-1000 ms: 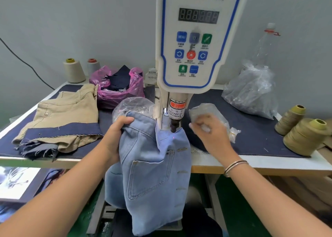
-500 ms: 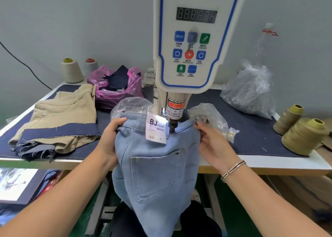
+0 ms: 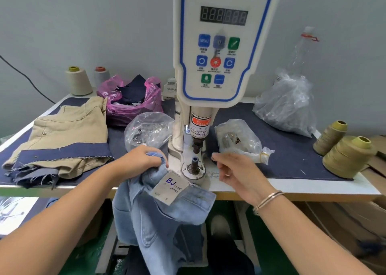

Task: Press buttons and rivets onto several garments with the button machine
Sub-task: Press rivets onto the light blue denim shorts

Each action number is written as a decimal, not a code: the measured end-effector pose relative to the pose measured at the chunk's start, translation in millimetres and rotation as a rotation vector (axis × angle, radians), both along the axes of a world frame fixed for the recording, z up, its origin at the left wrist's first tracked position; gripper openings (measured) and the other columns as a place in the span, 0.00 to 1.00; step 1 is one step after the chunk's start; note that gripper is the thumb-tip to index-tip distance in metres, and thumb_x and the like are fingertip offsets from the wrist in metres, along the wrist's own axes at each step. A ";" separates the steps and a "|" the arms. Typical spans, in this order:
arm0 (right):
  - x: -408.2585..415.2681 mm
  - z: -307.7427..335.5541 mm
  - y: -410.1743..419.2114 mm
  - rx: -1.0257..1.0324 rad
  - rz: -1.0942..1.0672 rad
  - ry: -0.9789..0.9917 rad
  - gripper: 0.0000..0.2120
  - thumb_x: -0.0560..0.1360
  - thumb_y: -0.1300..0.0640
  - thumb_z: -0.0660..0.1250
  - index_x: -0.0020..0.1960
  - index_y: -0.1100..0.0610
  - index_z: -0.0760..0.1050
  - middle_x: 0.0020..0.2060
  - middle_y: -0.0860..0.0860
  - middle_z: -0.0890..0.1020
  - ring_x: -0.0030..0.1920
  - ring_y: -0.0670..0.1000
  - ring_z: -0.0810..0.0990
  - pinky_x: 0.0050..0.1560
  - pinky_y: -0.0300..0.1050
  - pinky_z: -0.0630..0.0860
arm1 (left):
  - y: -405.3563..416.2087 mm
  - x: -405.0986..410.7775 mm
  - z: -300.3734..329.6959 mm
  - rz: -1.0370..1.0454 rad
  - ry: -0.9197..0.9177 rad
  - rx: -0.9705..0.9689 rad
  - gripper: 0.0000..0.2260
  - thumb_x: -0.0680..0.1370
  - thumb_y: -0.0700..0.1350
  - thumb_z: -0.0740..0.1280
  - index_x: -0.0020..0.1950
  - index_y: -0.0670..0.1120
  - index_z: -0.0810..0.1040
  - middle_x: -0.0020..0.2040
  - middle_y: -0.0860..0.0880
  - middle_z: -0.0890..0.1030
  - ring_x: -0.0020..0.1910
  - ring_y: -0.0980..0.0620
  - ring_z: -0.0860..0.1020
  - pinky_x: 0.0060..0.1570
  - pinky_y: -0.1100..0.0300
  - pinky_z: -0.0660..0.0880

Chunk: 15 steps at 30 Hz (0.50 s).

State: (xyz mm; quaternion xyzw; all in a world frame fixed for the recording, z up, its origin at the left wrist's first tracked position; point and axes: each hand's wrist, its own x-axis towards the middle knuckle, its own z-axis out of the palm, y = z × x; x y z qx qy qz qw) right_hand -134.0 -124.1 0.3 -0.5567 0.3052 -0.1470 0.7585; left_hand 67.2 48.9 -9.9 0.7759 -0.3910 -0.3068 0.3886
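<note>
Left grip point(image 3: 144, 160) bunches jeans point(image 3: 165, 218); right hand point(image 3: 236, 172) hovers, fingers loose.

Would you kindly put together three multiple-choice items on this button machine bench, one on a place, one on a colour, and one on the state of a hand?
1. Where does the pink plastic bag sit?
A. behind the khaki garment, left of the button machine
B. right of the machine, by the olive thread cones
C. under the table

2. What colour is the garment with the BJ label?
A. khaki
B. light blue
C. black

3. What is the left hand doing?
A. lying flat on the table
B. pressing a panel button
C. gripping bunched denim of the jeans

Answers: 1 A, the bag lies at the back left of the table. 2 B, the labelled jeans are pale blue denim. 3 C, its fingers curl round the fabric, while the right hand holds nothing.
</note>
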 end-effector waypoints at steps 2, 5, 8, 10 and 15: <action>13.6 1.6 13.7 0.137 -0.022 0.002 0.08 0.73 0.60 0.71 0.35 0.57 0.80 0.27 0.49 0.74 0.24 0.44 0.68 0.26 0.36 0.69 | -5.0 1.8 -9.2 0.060 -0.307 0.079 0.07 0.72 0.41 0.66 0.37 0.50 0.82 0.40 0.51 0.83 0.42 0.52 0.78 0.43 0.60 0.73; 26.8 -0.3 30.8 0.253 -0.058 0.009 0.06 0.74 0.59 0.69 0.40 0.59 0.77 0.26 0.49 0.71 0.21 0.43 0.63 0.22 0.34 0.62 | -9.4 -7.3 -23.5 0.158 -0.606 0.171 0.05 0.73 0.47 0.64 0.40 0.57 0.78 0.40 0.54 0.80 0.41 0.50 0.75 0.37 0.56 0.70; 31.2 -2.3 37.5 0.301 -0.087 0.001 0.06 0.76 0.58 0.68 0.43 0.61 0.77 0.26 0.49 0.70 0.20 0.42 0.62 0.21 0.32 0.60 | -13.7 -11.3 -30.7 0.220 -0.679 0.186 0.04 0.74 0.51 0.63 0.44 0.57 0.77 0.42 0.52 0.80 0.41 0.48 0.74 0.37 0.57 0.67; 32.5 -0.9 38.4 0.348 -0.101 -0.027 0.06 0.76 0.58 0.68 0.43 0.61 0.77 0.25 0.48 0.70 0.20 0.42 0.61 0.22 0.32 0.60 | -14.4 -10.9 -32.3 0.237 -0.664 0.181 0.03 0.74 0.51 0.62 0.43 0.57 0.76 0.42 0.51 0.80 0.41 0.47 0.74 0.37 0.57 0.67; 32.1 0.2 39.1 0.411 -0.119 -0.067 0.07 0.76 0.58 0.67 0.43 0.62 0.78 0.26 0.49 0.72 0.19 0.42 0.62 0.21 0.32 0.61 | -11.4 -7.2 -33.6 0.231 -0.539 0.118 0.05 0.73 0.48 0.64 0.40 0.60 0.74 0.40 0.53 0.79 0.42 0.47 0.76 0.39 0.56 0.69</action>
